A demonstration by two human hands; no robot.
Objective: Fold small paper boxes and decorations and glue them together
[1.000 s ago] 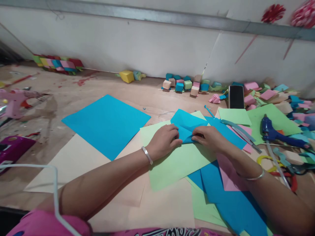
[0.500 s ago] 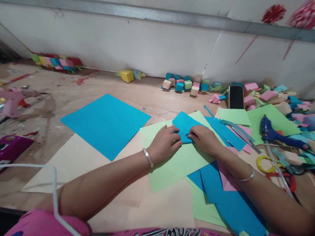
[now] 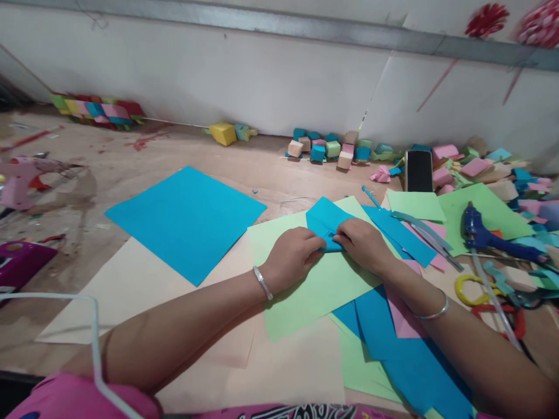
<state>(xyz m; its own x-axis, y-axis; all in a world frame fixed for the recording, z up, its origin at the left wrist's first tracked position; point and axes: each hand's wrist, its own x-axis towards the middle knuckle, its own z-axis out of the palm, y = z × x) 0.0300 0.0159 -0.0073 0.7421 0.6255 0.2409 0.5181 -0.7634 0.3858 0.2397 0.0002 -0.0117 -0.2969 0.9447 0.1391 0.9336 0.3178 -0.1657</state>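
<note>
A small folded piece of blue paper lies on a light green sheet, its near edge bent over. My left hand pinches that edge on the left, fingers curled together. On the right side my right hand grips the same folded edge between thumb and fingers. The two hands are a little apart, with a bit of blue showing between them. To the left lies a flat blue square sheet, partly over peach sheets.
Blue paper strips, a blue glue gun and yellow-handled scissors lie at the right. A phone stands near heaped paper pieces. Small paper cubes line the wall. A pink glue gun lies far left.
My left hand's fingers have drawn in from spread on the blue paper to a pinch at its near edge. The right hand stays nearly in place.
</note>
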